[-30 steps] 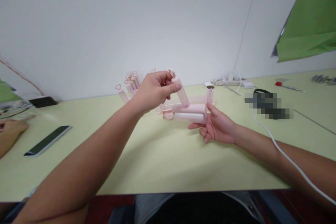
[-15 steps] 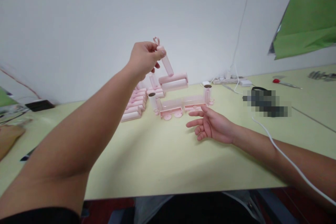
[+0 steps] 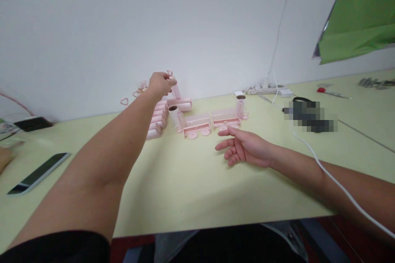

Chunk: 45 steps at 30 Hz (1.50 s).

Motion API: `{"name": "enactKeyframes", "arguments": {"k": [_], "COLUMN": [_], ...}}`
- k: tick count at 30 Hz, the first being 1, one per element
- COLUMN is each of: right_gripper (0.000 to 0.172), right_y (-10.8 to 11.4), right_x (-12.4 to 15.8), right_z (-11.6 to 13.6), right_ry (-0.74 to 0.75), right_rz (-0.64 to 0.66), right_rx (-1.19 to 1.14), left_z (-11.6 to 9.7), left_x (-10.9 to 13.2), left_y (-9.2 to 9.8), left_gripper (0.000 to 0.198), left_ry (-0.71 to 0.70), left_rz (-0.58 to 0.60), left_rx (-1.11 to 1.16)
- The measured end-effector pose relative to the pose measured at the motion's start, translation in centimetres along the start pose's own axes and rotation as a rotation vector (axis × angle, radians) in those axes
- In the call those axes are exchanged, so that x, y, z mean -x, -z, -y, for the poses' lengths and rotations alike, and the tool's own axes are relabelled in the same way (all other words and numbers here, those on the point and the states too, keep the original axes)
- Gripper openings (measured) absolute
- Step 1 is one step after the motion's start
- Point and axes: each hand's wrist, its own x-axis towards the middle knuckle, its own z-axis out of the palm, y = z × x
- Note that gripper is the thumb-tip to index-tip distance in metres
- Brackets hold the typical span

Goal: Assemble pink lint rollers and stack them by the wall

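My left hand (image 3: 162,84) is closed around the handle of a pink lint roller (image 3: 176,91), near its heart-shaped loop. Its white roll lies sideways at the back end of a row of similar lint rollers (image 3: 158,118); whether it touches the table cannot be told. Open and palm turned inward, my right hand (image 3: 245,148) holds nothing. Just behind its fingertips lies a pink part with a clear cover (image 3: 225,114), and a white roll (image 3: 240,104) stands upright there. To its left are another clear-covered pink part (image 3: 197,120) and an upright roll (image 3: 173,116).
A phone (image 3: 38,174) lies on the table at left, with a dark device (image 3: 33,123) behind it. A power strip (image 3: 262,89) sits along the wall. At right are a pixelated dark object (image 3: 310,115), a red-tipped tool (image 3: 333,93) and a white cable (image 3: 327,176).
My left hand has carried the lint roller leftward, away and down to the back of the row. My right hand has hardly moved, and the view has shifted slightly.
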Motion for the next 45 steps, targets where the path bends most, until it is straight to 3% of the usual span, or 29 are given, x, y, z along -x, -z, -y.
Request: {"name": "enactKeyframes", "arguments": {"k": [8, 14, 19, 22, 25, 30, 38, 42, 45], "right_gripper": [0.032, 0.030, 0.030, 0.030, 0.029, 0.031, 0.032, 0.028, 0.026], "right_y": [-0.2, -0.4, -0.4, -0.4, -0.4, -0.4, 0.1, 0.4, 0.4], "right_x": [0.0, 0.2, 0.1, 0.0, 0.0, 0.0, -0.3, -0.5, -0.6], "right_z": [0.0, 0.1, 0.2, 0.1, 0.1, -0.1, -0.1, -0.3, -0.6], "right_ry": [-0.002, -0.004, 0.004, 0.015, 0.018, 0.020, 0.053, 0.076, 0.095], "right_rz": [-0.014, -0.037, -0.044, -0.046, -0.042, -0.057, -0.091, -0.092, -0.105], "right_rx": [0.012, 0.018, 0.029, 0.033, 0.028, 0.036, 0.069, 0.115, 0.226], "left_z": [4.5, 5.2, 5.3, 5.7, 6.3, 7.1, 5.9, 4.0, 1.3], "left_x": [-0.1, -0.1, 0.8, 2.8, 5.5, 8.8, 9.8, 10.1, 11.7], "left_y": [-1.4, -2.0, -1.3, -0.9, -1.1, -1.5, 0.4, 3.3, 5.1], "left_gripper": [0.019, 0.026, 0.049, 0.044, 0.028, 0.030, 0.025, 0.029, 0.028], "left_ry": [0.115, 0.153, 0.180, 0.066, -0.048, -0.174, -0.223, -0.159, -0.160], "left_rz": [0.044, 0.032, -0.026, -0.114, -0.031, 0.090, 0.128, 0.016, -0.120], "left_rx": [-0.026, -0.046, -0.134, -0.323, -0.395, -0.444, -0.538, -0.581, -0.567]}}
